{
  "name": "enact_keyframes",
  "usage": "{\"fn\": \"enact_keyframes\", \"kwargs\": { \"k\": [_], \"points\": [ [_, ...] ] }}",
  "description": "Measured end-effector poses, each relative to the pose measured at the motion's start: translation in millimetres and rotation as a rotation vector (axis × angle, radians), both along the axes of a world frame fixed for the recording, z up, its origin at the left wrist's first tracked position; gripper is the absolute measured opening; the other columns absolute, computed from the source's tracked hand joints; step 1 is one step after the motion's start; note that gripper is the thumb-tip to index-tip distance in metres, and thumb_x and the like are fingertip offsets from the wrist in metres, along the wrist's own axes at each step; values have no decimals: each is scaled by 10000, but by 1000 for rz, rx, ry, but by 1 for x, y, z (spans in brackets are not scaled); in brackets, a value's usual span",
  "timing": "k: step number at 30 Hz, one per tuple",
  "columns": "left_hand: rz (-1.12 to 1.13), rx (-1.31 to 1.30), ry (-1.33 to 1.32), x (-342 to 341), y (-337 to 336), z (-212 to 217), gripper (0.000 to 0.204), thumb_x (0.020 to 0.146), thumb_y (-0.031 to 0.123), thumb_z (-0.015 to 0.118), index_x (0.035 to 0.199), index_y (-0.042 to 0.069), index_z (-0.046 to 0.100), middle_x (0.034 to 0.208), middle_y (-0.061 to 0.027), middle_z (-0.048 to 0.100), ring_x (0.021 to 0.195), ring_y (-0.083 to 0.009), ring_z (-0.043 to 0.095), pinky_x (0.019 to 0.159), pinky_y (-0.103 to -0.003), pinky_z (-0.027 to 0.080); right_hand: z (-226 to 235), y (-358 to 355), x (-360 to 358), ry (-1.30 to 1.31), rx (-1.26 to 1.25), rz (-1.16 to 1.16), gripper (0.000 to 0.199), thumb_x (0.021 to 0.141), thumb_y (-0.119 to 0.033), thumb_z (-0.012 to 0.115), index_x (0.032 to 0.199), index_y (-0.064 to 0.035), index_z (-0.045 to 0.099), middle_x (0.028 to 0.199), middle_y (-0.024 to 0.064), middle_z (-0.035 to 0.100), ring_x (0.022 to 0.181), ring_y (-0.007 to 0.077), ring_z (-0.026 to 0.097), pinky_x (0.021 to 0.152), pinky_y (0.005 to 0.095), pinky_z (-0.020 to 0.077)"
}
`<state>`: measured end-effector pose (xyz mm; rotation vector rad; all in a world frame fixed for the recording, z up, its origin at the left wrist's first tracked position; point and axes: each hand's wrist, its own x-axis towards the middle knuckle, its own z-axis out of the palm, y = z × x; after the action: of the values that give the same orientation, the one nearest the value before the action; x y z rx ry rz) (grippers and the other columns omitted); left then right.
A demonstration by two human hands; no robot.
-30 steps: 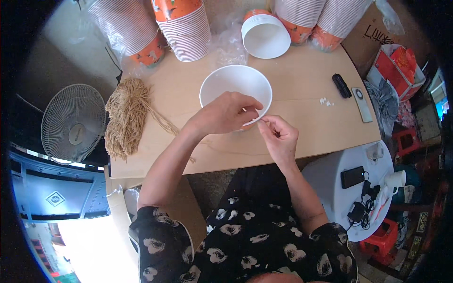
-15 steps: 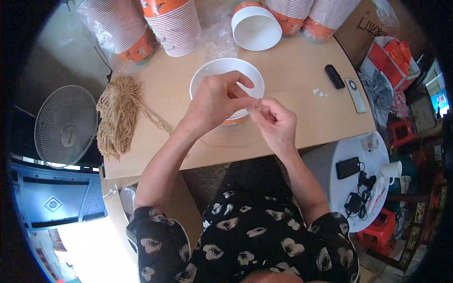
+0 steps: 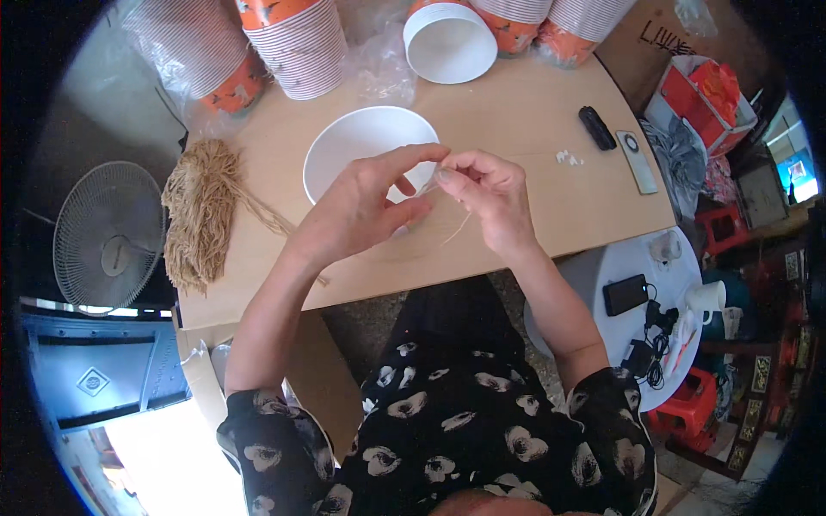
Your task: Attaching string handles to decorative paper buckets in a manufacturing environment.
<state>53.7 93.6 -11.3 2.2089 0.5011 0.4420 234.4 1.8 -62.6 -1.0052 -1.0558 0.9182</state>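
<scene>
Compared with a moment ago, both hands are raised off the rim of the white round paper bowl [image 3: 366,150], and the left hand [image 3: 366,211] and right hand [image 3: 486,193] now pinch a thin tan straw string [image 3: 456,230] between fingertips, the bowl lying just behind the grip on the counter [image 3: 533,120].

A bowl [image 3: 366,146] sits mid-table [image 3: 533,112], both hands meeting just before it; a bundle of twine [image 3: 198,211] lies to its left, stacked cups [image 3: 297,43] behind, a second bowl [image 3: 449,41] behind-right, and two remotes [image 3: 615,146] farther right.
</scene>
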Motion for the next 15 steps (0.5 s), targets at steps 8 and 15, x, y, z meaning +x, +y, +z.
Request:
{"fn": "enact_keyframes", "kwargs": {
  "k": [8,15],
  "points": [
    [138,272,17,-7,9,-17,450,867,122,756,1301,105,641,1085,-72,729,889,-176,676,669,-305,567,6,5,1,-42,27,24,147,944,-127,705,1007,5,722,850,-5,670,737,35,560,664,193,443],
    [74,3,-137,6,16,-18,201,906,110,721,1094,38,711,962,-79,752,792,-116,686,649,-275,553,21,7,10,-96,-33,70,172,953,-140,696,1047,3,680,851,-13,652,688,33,529,599,201,420]
  ]
}}
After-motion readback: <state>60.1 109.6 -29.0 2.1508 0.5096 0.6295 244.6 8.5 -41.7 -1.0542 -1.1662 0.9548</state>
